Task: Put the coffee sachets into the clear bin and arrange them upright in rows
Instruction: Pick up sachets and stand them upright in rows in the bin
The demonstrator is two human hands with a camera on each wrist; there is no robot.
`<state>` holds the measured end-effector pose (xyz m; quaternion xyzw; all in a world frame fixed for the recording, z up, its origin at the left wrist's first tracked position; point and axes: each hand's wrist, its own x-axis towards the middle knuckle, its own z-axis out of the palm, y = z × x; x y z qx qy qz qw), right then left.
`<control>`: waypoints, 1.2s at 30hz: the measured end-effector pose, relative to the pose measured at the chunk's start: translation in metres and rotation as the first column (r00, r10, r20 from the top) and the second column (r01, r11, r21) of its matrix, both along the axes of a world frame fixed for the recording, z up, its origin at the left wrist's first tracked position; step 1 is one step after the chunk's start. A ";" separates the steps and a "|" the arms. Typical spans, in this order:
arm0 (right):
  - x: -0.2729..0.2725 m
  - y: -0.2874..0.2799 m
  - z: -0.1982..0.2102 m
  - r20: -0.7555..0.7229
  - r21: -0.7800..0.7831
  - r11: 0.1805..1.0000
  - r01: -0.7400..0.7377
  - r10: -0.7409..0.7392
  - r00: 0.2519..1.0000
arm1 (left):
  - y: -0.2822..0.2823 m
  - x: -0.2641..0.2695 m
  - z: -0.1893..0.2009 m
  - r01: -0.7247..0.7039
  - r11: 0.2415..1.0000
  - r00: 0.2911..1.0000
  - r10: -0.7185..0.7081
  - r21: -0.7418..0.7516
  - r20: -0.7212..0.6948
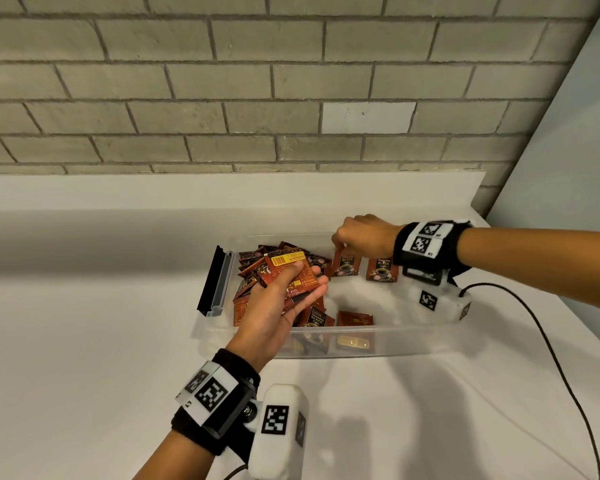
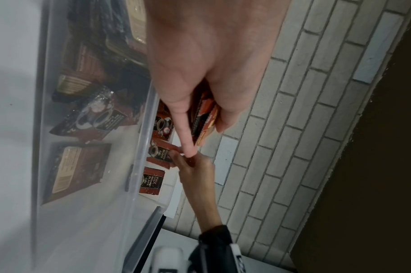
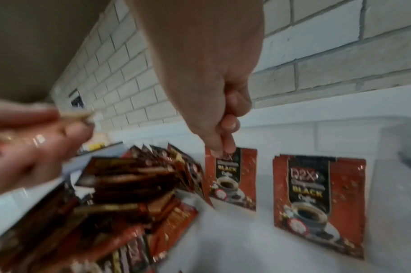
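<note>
A clear bin (image 1: 361, 344) stands on the white counter. A loose pile of red-brown coffee sachets (image 1: 252, 271) fills its left part. Above that pile my left hand (image 1: 309, 277) grips a small stack of sachets (image 1: 290, 268), thumb on top. My right hand (image 1: 338, 245) pinches the top edge of one sachet (image 1: 345, 268) that stands upright against the far wall. A second upright sachet (image 1: 381, 270) stands just right of it. In the right wrist view the pinched sachet (image 3: 232, 184) and its neighbour (image 3: 316, 199) face the camera. Two sachets (image 1: 355, 318) lie flat by the front wall.
A black and grey clip part (image 1: 215, 282) sits on the bin's left end. A black cable (image 1: 551, 341) trails over the counter (image 1: 84, 341) to the right. A brick wall (image 1: 222, 98) rises behind, and a pale panel closes the right side.
</note>
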<state>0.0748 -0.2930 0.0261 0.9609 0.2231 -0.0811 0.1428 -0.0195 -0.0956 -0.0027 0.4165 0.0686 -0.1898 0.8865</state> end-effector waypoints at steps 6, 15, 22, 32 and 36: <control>-0.008 -0.028 0.025 -0.116 -0.104 0.988 0.117 -0.129 0.985 | -0.001 0.000 0.000 0.005 1.000 1.000 -0.005 0.012 -0.003; -0.014 -0.034 0.004 -0.056 -0.348 0.937 0.021 -0.043 0.998 | 0.000 0.000 0.000 -0.003 1.000 1.000 0.003 0.016 -0.007; -0.011 -0.030 0.010 0.001 -0.350 0.937 0.008 -0.008 1.000 | -0.001 0.002 -0.002 0.006 1.000 1.000 -0.006 0.017 0.000; -0.036 -0.015 0.056 -0.060 0.528 0.844 0.097 -0.076 0.995 | 0.001 0.003 0.002 0.131 0.991 0.991 -0.131 0.018 0.000; -0.058 0.011 0.047 -0.168 0.661 0.738 0.134 -0.029 0.985 | 0.002 0.003 0.003 0.157 0.984 0.987 -0.158 0.081 0.004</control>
